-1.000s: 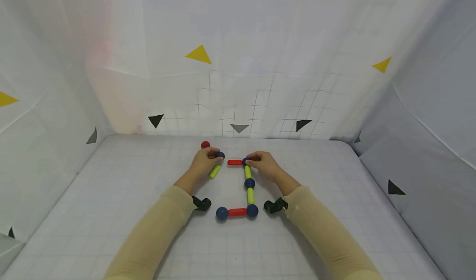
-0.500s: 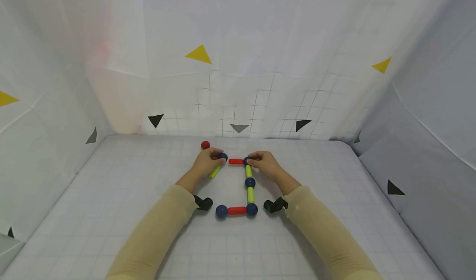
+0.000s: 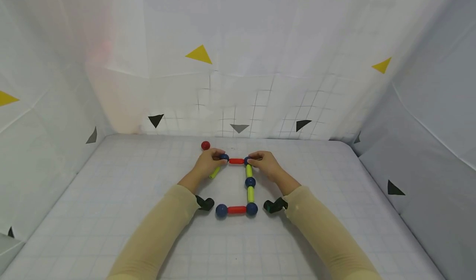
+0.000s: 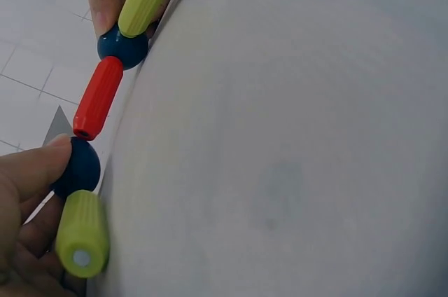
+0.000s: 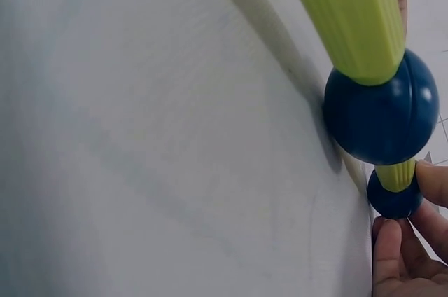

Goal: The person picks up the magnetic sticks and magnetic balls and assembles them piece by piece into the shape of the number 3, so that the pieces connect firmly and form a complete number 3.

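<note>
My left hand [image 3: 206,162] pinches a blue ball [image 4: 82,168] that has a yellow-green rod [image 4: 82,234] on it, pointing toward me. The ball meets the free end of a red rod [image 3: 236,161]. At that rod's other end, my right hand [image 3: 265,163] grips the blue corner ball [image 5: 394,197] between thumb and fingers. From this corner a chain runs toward me: a yellow-green rod [image 3: 249,171], a blue ball [image 5: 381,108], another yellow-green rod [image 3: 251,194] and a blue ball [image 3: 251,209]. A second red rod [image 3: 236,210] leads left from there to a blue end ball [image 3: 221,211].
A red ball [image 3: 205,145] lies just behind my left hand. White sheets with yellow and dark triangles enclose the gridded white table [image 3: 238,247] at the back and sides. Dark wrist devices [image 3: 276,205] stick out from both sleeves.
My left hand has moved right with the blue ball and its yellow-green rod, closing the gap to the red rod. The right hand has hardly moved; the chain has shifted slightly.
</note>
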